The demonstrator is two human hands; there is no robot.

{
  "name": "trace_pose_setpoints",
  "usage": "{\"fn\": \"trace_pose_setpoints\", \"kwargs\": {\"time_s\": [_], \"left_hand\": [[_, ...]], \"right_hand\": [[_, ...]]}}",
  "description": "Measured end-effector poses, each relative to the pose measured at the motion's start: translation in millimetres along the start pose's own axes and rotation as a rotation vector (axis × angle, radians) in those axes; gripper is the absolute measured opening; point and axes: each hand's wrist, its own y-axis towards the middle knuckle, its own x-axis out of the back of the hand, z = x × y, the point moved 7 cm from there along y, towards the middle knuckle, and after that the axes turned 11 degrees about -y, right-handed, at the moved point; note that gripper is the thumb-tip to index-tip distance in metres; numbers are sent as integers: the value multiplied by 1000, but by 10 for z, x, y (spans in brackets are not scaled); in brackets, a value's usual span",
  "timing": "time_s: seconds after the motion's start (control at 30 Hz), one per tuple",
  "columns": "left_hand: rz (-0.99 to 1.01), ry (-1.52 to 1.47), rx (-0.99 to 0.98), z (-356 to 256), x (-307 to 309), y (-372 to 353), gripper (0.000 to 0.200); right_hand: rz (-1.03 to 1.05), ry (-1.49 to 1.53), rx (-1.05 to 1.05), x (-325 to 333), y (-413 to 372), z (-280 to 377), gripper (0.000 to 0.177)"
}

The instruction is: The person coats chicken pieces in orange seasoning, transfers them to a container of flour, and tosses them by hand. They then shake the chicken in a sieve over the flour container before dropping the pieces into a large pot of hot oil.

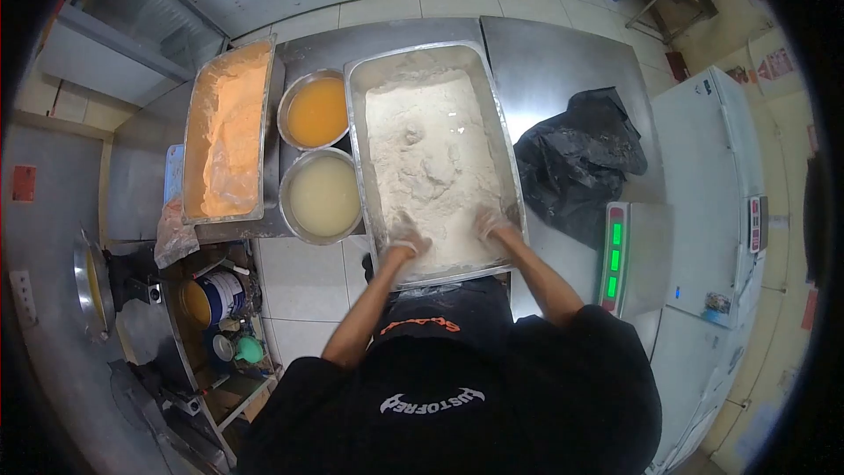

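Observation:
A deep metal tray (353, 136) holds a wide bed of white flour (431, 149), with lumps near its middle. Both hands are in clear gloves and reach into the near end of the tray. My left hand (406, 237) touches the flour at the near left; its fingertips are blurred and partly hidden. Near the right wall, my right hand (492, 222) rests at the flour, its fingers also too unclear to make out. Left of the tray stand a metal bowl of orange liquid (318, 113) and a bowl of pale yellow liquid (324, 197).
A second tray (266, 136) of orange mix (236, 132) stands at the left. Right of the flour tray are a crumpled black plastic bag (585, 145) and a scale (635, 255) with green digits. White freezers (703, 141) line the right side. Shelves (189, 334) stand lower left.

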Motion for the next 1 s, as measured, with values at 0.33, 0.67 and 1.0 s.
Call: {"fn": "trace_pose_setpoints", "kwargs": {"time_s": [0.33, 0.67, 1.0], "left_hand": [[114, -1658, 248, 692, -296, 238, 12], [-228, -478, -8, 47, 106, 262, 76], [-59, -58, -94, -206, 463, 613, 74]], "right_hand": [[-39, 830, -126, -278, 207, -396, 8], [-384, 686, -202, -5, 470, -139, 34], [-484, 328, 422, 900, 775, 228, 91]]}}
